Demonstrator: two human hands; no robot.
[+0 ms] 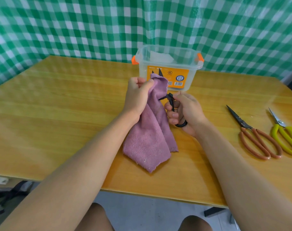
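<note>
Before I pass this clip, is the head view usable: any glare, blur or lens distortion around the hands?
Head view: even light, hands sharp enough, left hand gripping the purple cloth, right hand gripping the black scissors; pale glare on the table at left; wide-angle bends the checked curtain.

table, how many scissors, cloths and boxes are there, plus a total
scissors: 3 (black scissors, brown scissors, yellow scissors)
cloth: 1
box: 1
total: 5
</note>
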